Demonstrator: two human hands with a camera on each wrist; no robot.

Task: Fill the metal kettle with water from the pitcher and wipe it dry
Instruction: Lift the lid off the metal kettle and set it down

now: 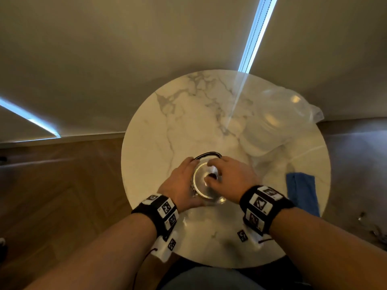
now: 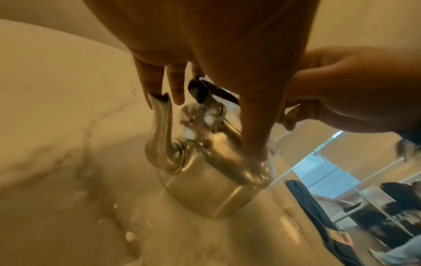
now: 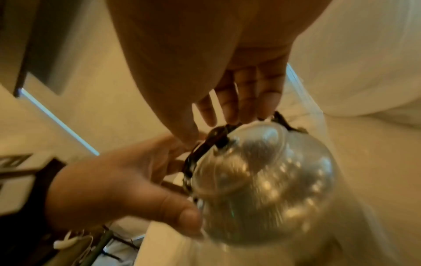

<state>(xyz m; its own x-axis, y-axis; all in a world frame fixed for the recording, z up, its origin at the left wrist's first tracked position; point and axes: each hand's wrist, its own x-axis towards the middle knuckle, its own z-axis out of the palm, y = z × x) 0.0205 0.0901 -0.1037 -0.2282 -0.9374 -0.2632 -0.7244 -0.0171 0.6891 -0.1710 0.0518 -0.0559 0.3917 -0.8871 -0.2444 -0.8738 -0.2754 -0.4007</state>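
Observation:
The metal kettle (image 1: 200,188) stands on the round marble table (image 1: 188,114), near its front. My left hand (image 1: 178,185) cups the kettle's left side; in the left wrist view its thumb (image 2: 252,136) presses the kettle's (image 2: 205,189) shoulder and its fingers reach down by the spout (image 2: 159,135). My right hand (image 1: 232,176) lies over the lid, thumb and fingers curled round the dark lid knob (image 1: 213,175). The black handle (image 1: 207,154) is folded back behind the lid. A clear pitcher (image 1: 270,124) stands at the back right. The blue cloth (image 1: 302,191) lies at the right edge.
Wood floor surrounds the table on the left and right. A pale wall rises close behind the table. The left and far parts of the tabletop are bare marble. Water drops sit on the marble by the kettle's base (image 2: 131,235).

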